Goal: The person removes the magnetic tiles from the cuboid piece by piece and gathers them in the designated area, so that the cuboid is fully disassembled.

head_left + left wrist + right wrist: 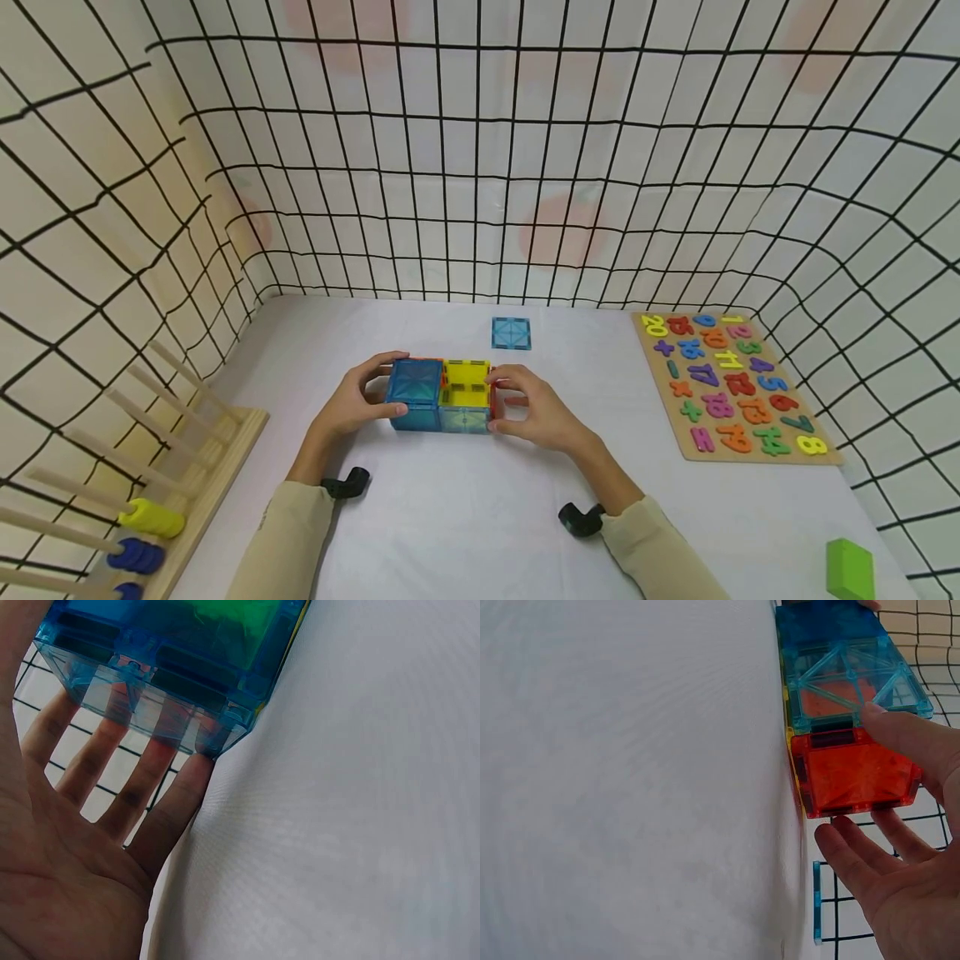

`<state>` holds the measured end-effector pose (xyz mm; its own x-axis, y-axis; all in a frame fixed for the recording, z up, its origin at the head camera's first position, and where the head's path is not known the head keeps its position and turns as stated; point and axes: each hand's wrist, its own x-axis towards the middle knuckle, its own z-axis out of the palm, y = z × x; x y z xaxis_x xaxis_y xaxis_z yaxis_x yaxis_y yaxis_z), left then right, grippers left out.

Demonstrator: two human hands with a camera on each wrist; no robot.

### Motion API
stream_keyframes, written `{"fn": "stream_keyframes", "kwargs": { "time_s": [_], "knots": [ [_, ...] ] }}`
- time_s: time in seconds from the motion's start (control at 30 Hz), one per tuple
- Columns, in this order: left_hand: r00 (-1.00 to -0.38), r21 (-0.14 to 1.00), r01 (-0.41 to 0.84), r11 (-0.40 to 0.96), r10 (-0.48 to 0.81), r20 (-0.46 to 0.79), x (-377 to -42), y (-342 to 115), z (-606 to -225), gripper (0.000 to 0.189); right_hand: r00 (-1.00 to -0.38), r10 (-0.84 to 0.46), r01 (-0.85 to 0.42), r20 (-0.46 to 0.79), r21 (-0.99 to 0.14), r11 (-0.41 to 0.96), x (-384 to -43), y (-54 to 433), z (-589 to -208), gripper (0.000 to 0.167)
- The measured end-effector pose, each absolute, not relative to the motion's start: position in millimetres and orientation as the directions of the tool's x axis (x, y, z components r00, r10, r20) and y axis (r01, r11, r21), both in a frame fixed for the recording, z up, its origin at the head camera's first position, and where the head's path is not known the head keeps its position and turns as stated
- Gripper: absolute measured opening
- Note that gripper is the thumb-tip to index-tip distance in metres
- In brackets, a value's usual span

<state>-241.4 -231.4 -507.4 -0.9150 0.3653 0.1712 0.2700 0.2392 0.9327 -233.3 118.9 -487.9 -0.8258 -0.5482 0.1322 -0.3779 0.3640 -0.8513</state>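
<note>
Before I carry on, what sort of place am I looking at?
Probably a children's play or early-learning table, perhaps staged for recording: a white tabletop bordered by black wire grid, with a number board, a wooden peg rack and translucent building tiles.

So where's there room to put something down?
There's bare cloth between the right hand and number board, and in front of the box between the sleeves. It's crowded around the box: the left hand grips one end, the right the other.
</note>
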Motion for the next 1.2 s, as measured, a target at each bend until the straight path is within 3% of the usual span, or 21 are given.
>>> {"fn": "stream_keyframes", "kwargs": {
  "time_s": [0.13, 0.4, 0.93, 1.2],
  "knots": [
    [-0.918, 0.933, 0.266, 0.244, 0.359, 0.168, -241, -232, -508, 0.081, -0.847, -0.52, -0.348, 0.109, -0.853, 0.389, -235, 118, -490, 0.066],
    [-0.922, 0.933, 0.259, 0.251, 0.353, 0.16, -243, -230, -508, 0.082, -0.88, -0.474, -0.209, 0.021, -0.914, 0.348, -240, 121, -497, 0.095],
    [-0.923, 0.932, 0.26, 0.254, 0.35, 0.162, -239, -234, -512, 0.081, -0.897, -0.442, -0.137, -0.006, -0.946, 0.292, -242, 123, -491, 0.085],
    [-0.916, 0.931, 0.269, 0.248, 0.363, 0.168, -240, -232, -510, 0.08, -0.922, -0.386, -0.123, -0.036, -0.918, 0.378, -242, 132, -489, 0.088]
  ]
}}
